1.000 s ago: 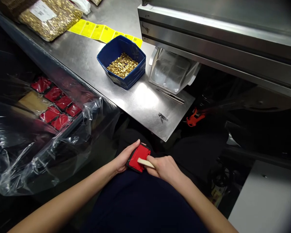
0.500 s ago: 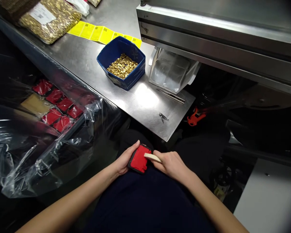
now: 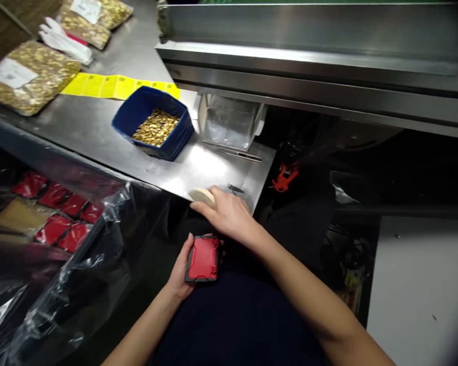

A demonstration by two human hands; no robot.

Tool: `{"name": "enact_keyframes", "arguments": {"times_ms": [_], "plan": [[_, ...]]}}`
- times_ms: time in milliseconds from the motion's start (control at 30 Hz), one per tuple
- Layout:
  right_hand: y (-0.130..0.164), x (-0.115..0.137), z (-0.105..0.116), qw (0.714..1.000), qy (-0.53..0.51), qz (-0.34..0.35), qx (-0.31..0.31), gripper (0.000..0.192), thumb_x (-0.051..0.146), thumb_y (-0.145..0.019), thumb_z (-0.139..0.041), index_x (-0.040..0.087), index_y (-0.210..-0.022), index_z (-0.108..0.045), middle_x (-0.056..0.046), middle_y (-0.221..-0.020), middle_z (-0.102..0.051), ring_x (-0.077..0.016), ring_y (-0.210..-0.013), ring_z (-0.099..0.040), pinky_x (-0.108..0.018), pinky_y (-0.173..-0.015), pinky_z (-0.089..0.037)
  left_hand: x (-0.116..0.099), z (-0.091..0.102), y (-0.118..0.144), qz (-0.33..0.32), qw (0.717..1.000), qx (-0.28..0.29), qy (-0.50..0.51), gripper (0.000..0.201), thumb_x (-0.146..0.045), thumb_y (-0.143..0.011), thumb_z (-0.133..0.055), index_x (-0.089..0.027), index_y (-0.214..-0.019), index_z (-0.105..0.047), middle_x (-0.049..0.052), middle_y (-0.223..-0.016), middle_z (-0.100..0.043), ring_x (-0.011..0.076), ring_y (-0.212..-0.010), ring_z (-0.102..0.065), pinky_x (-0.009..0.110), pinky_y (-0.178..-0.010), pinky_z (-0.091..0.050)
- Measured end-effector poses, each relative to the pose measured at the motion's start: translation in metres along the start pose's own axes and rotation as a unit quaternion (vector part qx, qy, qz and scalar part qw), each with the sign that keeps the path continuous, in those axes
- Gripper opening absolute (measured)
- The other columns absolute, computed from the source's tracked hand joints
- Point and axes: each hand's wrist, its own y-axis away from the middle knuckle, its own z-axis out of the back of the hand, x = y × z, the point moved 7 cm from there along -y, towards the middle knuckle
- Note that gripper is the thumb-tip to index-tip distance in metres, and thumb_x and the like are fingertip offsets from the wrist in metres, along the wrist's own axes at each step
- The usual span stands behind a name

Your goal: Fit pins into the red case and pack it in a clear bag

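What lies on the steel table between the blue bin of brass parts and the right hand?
Head view: only bare, glare-lit steel table lies between the blue bin and the right hand; tweezers lie off to the side.

The left hand is mostly tucked under the red case, so only fingertips and a bit of palm peek out. The cream tool is half buried in the right hand's grip. Both forearms run off the bottom edge. Labels on the yellow strip are too small to read, and the red packs blur behind plastic wrap.
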Motion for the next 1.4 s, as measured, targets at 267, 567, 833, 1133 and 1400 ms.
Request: {"name": "enact_keyframes", "arguments": {"times_ms": [267, 567, 833, 1133, 1400], "plan": [[0.008, -0.114, 0.076, 0.977, 0.108, -0.121, -0.137, 0.038, 0.045, -0.109, -0.032, 0.031, -0.129, -0.061, -0.005, -0.123, -0.07, -0.0241, -0.105, -0.066, -0.032, -0.082, -0.047, -0.006, 0.006, 0.011, -0.012, 0.998, 0.041, 0.038, 0.065, -0.056, -0.1, -0.052, -0.015, -0.15, -0.045, 0.024, -0.147, -0.056, 0.0395, -0.122, -0.065, 0.052, -0.103, -0.053], [-0.012, -0.263, 0.072, 0.951, 0.286, -0.107, -0.047, 0.058, 0.01, -0.099, -0.033, 0.022, -0.153, -0.049, -0.021, -0.138, -0.056, -0.0338, -0.12, -0.053, -0.046, -0.095, -0.039, -0.019, 0.008, 0.018, -0.06, 0.995, 0.079, -0.019, 0.067, -0.044, -0.097, -0.061, -0.017, -0.155, -0.04, 0.023, -0.15, -0.054, 0.0354, -0.127, -0.063, 0.045, -0.11, -0.049], [0.006, -0.251, 0.049, 0.954, 0.29, 0.074, 0.005, 0.054, 0.012, -0.089, -0.055, 0.012, -0.142, -0.058, -0.024, -0.144, -0.049, -0.0363, -0.132, -0.041, -0.049, -0.108, -0.029, -0.048, 0.029, 0.03, -0.15, 0.981, -0.004, -0.126, 0.065, -0.041, -0.093, -0.07, -0.021, -0.151, -0.048, 0.014, -0.14, -0.064, 0.0273, -0.122, -0.066, 0.035, -0.097, -0.058], [0.095, -0.089, -0.028, 0.945, 0.134, 0.272, 0.12, 0.047, 0.06, -0.097, -0.057, 0.015, -0.107, -0.068, -0.011, -0.101, -0.07, -0.0262, -0.097, -0.067, -0.038, -0.091, -0.047, -0.068, 0.056, 0.03, -0.164, 0.964, -0.073, -0.198, 0.063, -0.036, -0.087, -0.078, -0.027, -0.144, -0.055, 0.006, -0.12, -0.073, 0.0194, -0.096, -0.073, 0.03, -0.081, -0.063], [0.072, -0.041, -0.097, 0.968, 0.131, 0.158, 0.146, 0.069, 0.078, -0.092, -0.049, 0.012, -0.096, -0.071, -0.011, -0.084, -0.075, -0.0301, -0.079, -0.075, -0.034, -0.065, -0.051, -0.064, 0.062, 0.018, -0.149, 0.954, -0.096, -0.242, 0.071, -0.045, -0.087, -0.076, -0.024, -0.15, -0.049, 0.013, -0.131, -0.069, 0.0277, -0.109, -0.072, 0.033, -0.077, -0.064]]}}
